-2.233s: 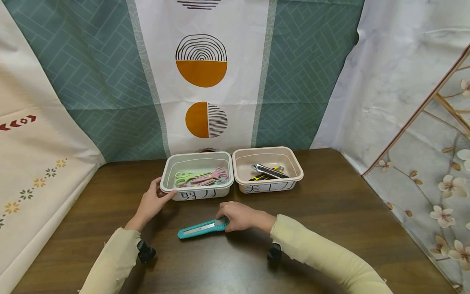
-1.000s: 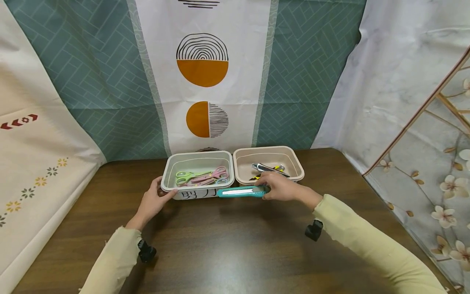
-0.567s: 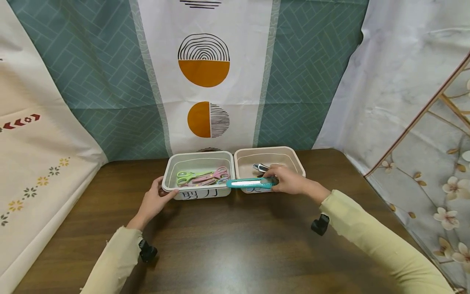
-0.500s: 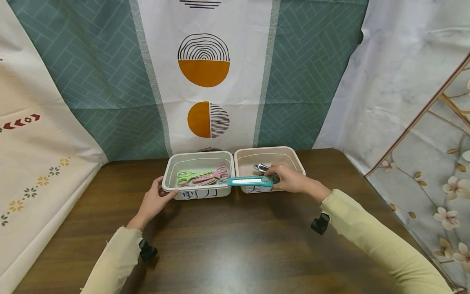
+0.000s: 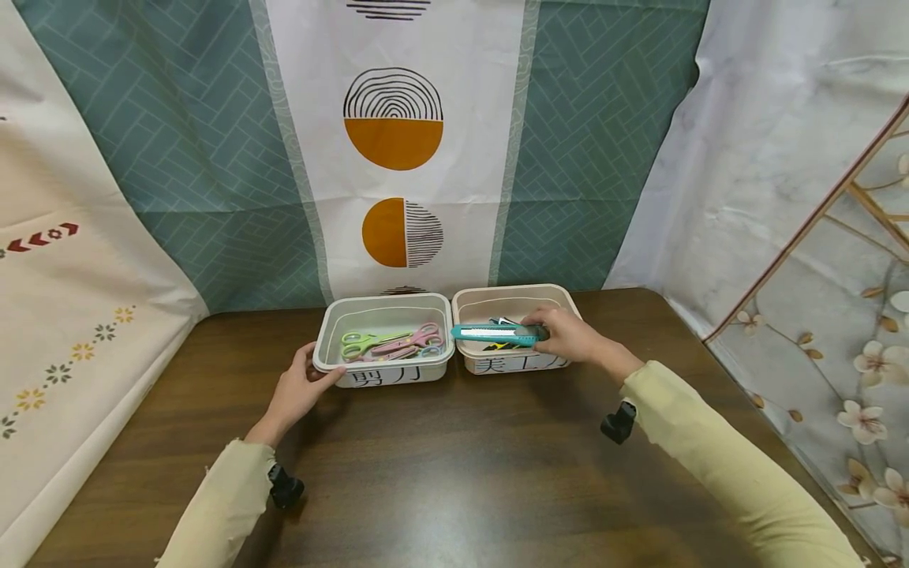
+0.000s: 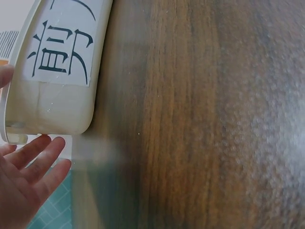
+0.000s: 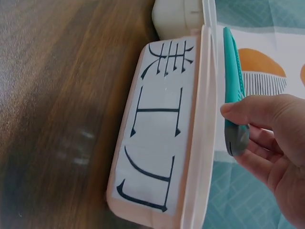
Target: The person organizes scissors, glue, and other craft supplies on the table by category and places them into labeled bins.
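Over the beige bin [image 5: 465, 296] on the right, my right hand [image 5: 564, 335] pinches a teal utility knife [image 5: 490, 334] near its grey end. In the right wrist view the knife [image 7: 232, 71] stands clear of the rim, thumb on one side and fingers behind. Inside that bin, other utility knives [image 5: 502, 346], yellow-black and silver, are partly hidden. My left hand [image 5: 298, 392] holds the front left corner of the pale grey-green bin [image 5: 327, 319], thumb at the front rim and fingers at the end wall. Green and pink scissors [image 5: 387, 345] lie inside it.
Both bins stand side by side at the back of the brown wooden table [image 5: 426, 473], with labels in black characters on their fronts. A patterned curtain [image 5: 604, 158] hangs behind, and floral cloth [image 5: 838, 331] borders the right side.
My right hand picked up the teal utility knife from the table, carried it up and rightward, and now has it over the beige bin. My left hand stays at its bin corner.
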Motion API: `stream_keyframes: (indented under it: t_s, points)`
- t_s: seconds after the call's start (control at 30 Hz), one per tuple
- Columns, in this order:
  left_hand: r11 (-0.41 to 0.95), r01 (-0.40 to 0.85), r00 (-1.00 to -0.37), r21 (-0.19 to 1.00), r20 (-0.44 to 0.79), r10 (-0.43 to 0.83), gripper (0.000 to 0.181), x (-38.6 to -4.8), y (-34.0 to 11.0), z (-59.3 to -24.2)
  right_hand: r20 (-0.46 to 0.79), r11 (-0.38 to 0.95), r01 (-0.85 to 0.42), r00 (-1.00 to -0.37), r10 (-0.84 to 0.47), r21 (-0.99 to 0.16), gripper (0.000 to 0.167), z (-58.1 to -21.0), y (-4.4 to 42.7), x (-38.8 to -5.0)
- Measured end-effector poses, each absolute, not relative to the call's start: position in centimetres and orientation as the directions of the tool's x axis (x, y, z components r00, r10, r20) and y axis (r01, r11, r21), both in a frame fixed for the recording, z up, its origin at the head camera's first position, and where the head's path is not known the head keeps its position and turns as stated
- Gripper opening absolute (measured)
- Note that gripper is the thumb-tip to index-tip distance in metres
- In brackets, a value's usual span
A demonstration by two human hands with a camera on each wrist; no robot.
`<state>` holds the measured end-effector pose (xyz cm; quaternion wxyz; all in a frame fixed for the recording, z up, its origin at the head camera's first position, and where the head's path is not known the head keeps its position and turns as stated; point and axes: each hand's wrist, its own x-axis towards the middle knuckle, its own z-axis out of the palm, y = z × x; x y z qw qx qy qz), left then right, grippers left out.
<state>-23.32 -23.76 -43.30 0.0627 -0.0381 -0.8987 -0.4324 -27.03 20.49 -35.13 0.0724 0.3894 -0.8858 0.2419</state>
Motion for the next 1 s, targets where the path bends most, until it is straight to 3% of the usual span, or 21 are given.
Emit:
stream_keyframes:
  t_s: [0.3, 1.0]
  points:
    - [0.62, 0.124, -0.989, 0.775, 0.146, 0.015, 0.076, -23.4, -23.8, -43.3, 0.247, 0.731, -0.572, -0.82, -0.517, -0.371, 0.036, -36.0, 21.7, -28.9]
    - [0.626, 0.112, -0.991, 0.772, 0.134, 0.012, 0.078, -23.3, -23.8, -43.1, 0.267, 0.751, -0.563, -0.826, -0.496, -0.344, 0.031, -36.4, 22.5, -30.3]
